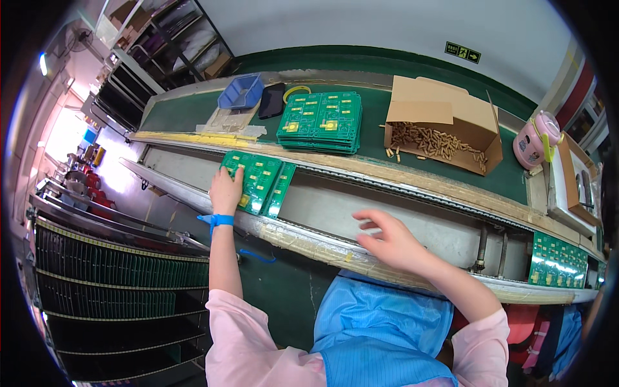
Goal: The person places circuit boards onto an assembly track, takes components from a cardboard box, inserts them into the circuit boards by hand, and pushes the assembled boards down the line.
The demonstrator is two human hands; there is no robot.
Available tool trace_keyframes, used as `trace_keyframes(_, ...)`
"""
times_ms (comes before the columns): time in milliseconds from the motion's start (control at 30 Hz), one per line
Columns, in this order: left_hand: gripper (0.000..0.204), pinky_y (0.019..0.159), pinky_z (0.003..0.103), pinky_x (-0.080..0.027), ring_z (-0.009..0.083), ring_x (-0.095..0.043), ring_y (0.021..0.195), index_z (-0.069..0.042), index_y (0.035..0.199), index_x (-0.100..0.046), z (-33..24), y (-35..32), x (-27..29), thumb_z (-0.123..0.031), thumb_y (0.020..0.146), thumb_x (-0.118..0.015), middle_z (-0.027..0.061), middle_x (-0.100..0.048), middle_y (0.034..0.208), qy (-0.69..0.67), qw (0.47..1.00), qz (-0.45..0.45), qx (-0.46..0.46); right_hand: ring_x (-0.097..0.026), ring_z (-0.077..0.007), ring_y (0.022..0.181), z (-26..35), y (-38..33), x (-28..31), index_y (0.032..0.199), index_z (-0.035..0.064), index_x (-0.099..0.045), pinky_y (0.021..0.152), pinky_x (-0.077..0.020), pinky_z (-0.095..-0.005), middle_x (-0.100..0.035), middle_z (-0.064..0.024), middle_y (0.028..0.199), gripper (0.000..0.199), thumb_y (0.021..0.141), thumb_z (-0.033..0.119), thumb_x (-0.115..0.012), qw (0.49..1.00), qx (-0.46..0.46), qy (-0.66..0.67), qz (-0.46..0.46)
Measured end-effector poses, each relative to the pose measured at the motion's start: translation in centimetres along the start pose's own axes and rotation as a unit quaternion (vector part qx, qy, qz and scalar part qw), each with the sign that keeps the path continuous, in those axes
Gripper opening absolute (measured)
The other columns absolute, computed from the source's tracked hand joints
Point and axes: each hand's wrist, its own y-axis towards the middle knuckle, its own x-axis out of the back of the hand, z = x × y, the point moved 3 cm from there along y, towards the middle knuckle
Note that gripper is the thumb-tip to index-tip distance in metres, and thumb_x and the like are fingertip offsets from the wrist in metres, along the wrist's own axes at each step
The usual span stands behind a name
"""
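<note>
My left hand (225,192), with a blue strap round its wrist, holds the left edge of a green circuit board (256,182) lying across the rails of a conveyor. Its thumb rests on the board and the fingers are at the edge. A narrower green board strip (279,189) lies along the right side of that board. My right hand (389,240) hovers over the conveyor's near rail, fingers apart, holding nothing. Beyond the conveyor stands a stack of green circuit boards (320,122) with yellow patches.
On the bench behind are a blue bin (241,92), a black phone-like object (272,101), a tape roll (297,94), a cardboard box (445,100) spilling small tan cylinders (438,142), and a pink jug (532,143). Another board (558,260) sits on the right rails; a board rack (106,284) stands left.
</note>
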Motion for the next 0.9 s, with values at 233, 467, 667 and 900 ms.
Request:
trace_keyframes(233,0.059,0.093,0.051,-0.046,0.0447,-0.055,0.113,0.01,0.114,-0.056,-6.8,-6.4,0.7,-0.045,0.093,-0.057,0.028,-0.059,0.119,0.007,0.997,-0.004,-0.076,-0.06,-0.0274,0.114,-2.4,9.8,-6.1,0.139,0.0017,-0.041,0.096,-0.0511,-0.0465,-0.058,-0.0169,0.125,0.062,0.089,0.022,-0.072,0.893,-0.194,0.406,-0.017)
trace_keyframes(467,0.048,0.093,0.048,-0.047,0.0431,-0.058,0.107,0.01,0.115,-0.062,-11.2,-10.7,3.1,-0.033,0.093,-0.061,0.028,-0.064,0.113,-0.086,0.98,-0.003,-0.178,-0.065,-0.0258,0.107,-5.3,10.2,-5.6,0.118,-0.0033,-0.059,0.093,-0.0537,-0.0423,-0.066,-0.0146,0.117,0.027,0.092,-0.002,-0.062,0.84,-0.178,0.508,-0.069)
trace_keyframes(667,0.046,0.095,0.045,-0.047,0.0414,-0.057,0.112,0.009,0.123,-0.057,-13.2,-11.1,3.8,-0.028,0.095,-0.06,0.0247,-0.061,0.123,-0.194,0.955,0.037,-0.223,-0.063,-0.0268,0.109,-6.9,5.3,0.0,0.122,-0.0028,-0.058,0.095,-0.0529,-0.0431,-0.063,-0.0155,0.121,0.03,0.092,-0.005,-0.059,0.843,-0.216,0.486,-0.081)
trace_keyframes(900,0.044,0.083,0.038,-0.051,0.0341,-0.066,0.094,0.011,0.127,-0.052,-16.4,-12.3,-0.3,-0.018,0.096,-0.058,0.0249,-0.066,0.107,-0.372,0.889,0.213,-0.161,-0.062,-0.028,0.11,-8.2,-1.7,7.0,0.125,-0.0026,-0.056,0.098,-0.0513,-0.0436,-0.061,-0.016,0.123,0.033,0.092,-0.006,-0.058,0.849,-0.256,0.45,-0.106)
